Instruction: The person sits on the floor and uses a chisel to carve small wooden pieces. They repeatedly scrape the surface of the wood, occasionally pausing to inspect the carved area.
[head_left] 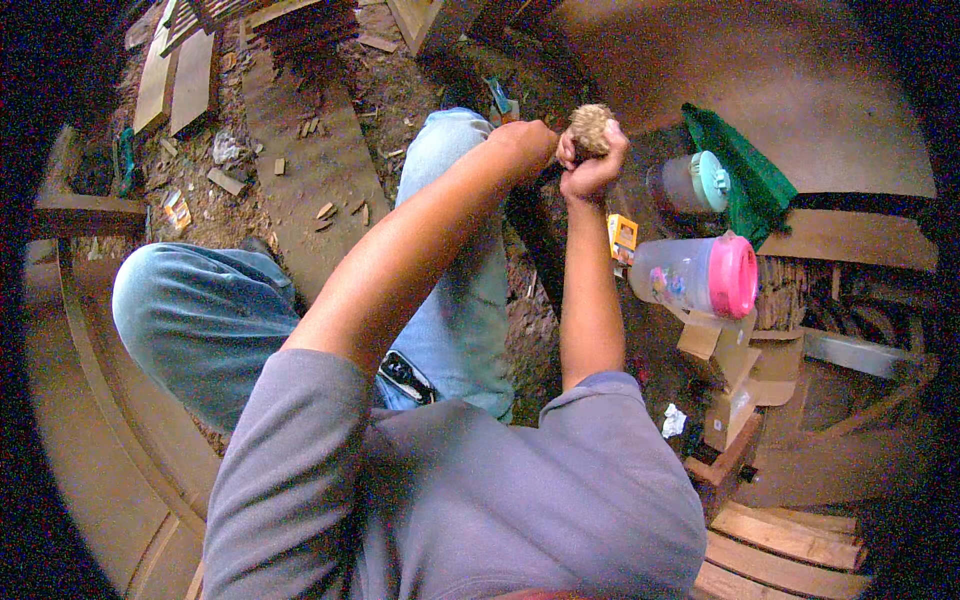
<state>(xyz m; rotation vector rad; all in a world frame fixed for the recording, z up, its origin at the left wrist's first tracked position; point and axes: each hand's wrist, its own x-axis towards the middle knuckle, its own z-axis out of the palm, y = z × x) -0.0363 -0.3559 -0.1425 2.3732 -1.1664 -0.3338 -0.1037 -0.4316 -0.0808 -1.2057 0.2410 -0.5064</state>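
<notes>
My right hand (597, 176) is closed around a rough tan piece (590, 130) with a blunt, rounded end, which sticks up past the fingers. It looks like wood, but its full shape is hidden. Just to its left, my left hand (522, 146) is a fist above my raised knee, with the back of the hand showing. Whatever it grips is hidden, and I cannot tell whether both hands hold the same piece. Below the right hand, beside the forearm, lies a small orange-and-white box (622, 238).
At right, a clear jug with a pink lid (733, 277), a pitcher with a light-blue lid (708, 184) and green cloth (740, 185) lie close by. Below them is torn cardboard (735, 370). Planks (192, 85), a long board (295, 150) and wood scraps cover the left ground.
</notes>
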